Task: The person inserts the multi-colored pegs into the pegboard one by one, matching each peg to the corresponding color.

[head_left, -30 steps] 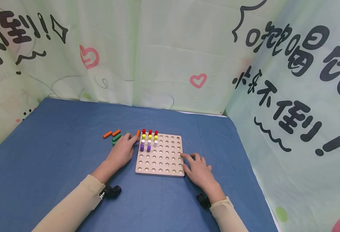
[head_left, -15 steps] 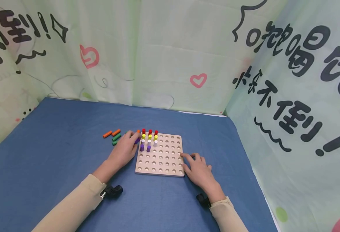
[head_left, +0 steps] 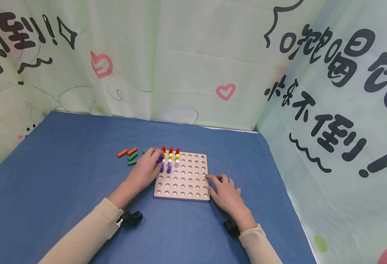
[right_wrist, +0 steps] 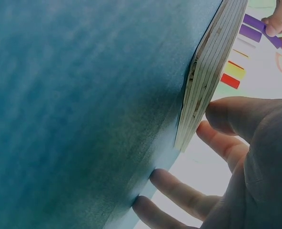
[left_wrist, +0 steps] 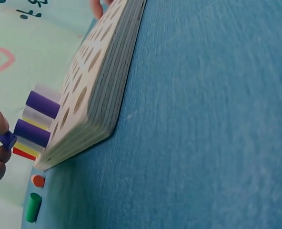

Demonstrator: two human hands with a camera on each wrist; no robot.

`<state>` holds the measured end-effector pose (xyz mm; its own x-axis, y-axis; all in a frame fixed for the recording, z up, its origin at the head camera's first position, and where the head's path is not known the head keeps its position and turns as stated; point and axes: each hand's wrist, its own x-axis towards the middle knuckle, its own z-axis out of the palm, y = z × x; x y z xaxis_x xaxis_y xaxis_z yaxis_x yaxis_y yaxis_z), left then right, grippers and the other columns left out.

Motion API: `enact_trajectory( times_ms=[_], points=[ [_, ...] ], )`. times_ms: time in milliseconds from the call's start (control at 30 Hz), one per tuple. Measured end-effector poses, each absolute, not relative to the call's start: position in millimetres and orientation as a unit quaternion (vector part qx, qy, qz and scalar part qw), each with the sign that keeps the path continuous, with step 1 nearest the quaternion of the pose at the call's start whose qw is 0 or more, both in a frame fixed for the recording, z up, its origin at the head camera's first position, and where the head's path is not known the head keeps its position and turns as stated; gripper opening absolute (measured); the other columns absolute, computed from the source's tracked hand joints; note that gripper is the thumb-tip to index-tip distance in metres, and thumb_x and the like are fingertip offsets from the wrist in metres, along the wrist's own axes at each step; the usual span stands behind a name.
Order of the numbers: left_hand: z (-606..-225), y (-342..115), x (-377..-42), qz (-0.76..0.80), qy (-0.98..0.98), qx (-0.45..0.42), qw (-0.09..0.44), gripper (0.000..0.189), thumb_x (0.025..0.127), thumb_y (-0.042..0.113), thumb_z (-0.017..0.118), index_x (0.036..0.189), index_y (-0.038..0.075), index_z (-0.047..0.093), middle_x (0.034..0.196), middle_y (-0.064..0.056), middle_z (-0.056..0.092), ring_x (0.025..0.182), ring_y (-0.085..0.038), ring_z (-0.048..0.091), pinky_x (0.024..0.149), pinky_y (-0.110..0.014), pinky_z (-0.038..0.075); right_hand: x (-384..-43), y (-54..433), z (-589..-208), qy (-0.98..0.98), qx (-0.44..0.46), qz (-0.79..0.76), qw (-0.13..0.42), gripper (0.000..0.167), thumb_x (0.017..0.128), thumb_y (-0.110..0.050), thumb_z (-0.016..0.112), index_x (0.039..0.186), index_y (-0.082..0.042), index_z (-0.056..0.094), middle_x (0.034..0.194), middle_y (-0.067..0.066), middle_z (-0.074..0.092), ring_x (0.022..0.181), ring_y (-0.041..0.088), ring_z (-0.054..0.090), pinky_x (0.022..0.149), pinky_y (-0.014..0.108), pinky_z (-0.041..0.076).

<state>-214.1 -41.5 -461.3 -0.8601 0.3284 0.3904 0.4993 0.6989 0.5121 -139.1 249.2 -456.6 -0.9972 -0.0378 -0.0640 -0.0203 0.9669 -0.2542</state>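
Head: purple peg in left grip

Head view from above, forward and down; wrist views low, close and aslant, pegboard in both.

Table: plain blue. Board: pale wood, with a grid of round holes; edge layered in light and grey stripes. Rows, read from the board's 12 o'clock side toward 6: red pegs, yellow pegs, white pegs, purple pegs. Held peg: purple also. Loose at the board's 10 o'clock: orange pegs, green pegs. Curtain: pale green; black lettering at 10 and 2 o'clock of the head view, pink outline hearts at 10 and 1, solid green dot at 4. Sleeves: plain beige. Wrist cameras: black.
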Motion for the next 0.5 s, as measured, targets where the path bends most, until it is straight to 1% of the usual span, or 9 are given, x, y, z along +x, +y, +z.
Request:
enact_trajectory(
  times_ms=[333, 500],
  points=[
    [-456, -34, -211, -0.332, -0.904, -0.233, 0.137, 0.025, 0.096, 0.006, 0.072, 0.119, 0.008, 0.063, 0.111, -0.009, 0.061, 0.094, -0.021, 0.063, 0.079, -0.036, 0.058, -138, 249, -456, 0.991, -0.015, -0.126, 0.037, 0.043, 0.106, -0.035, 0.058, 0.148, -0.035, 0.054, 0.146, 0.018, 0.049, 0.131, 0.047, 0.047, 0.088, 0.072, 0.041],
    [-455, -31, -211, -0.328, -0.9, -0.247, 0.147, 0.019, 0.095, 0.008, 0.073, 0.112, 0.009, 0.064, 0.104, -0.006, 0.063, 0.09, -0.019, 0.06, 0.075, -0.034, 0.054, -139, 249, -457, 0.992, -0.015, -0.124, 0.035, 0.043, 0.106, -0.034, 0.058, 0.148, -0.034, 0.054, 0.146, 0.018, 0.05, 0.131, 0.046, 0.048, 0.088, 0.072, 0.041]
  ],
)
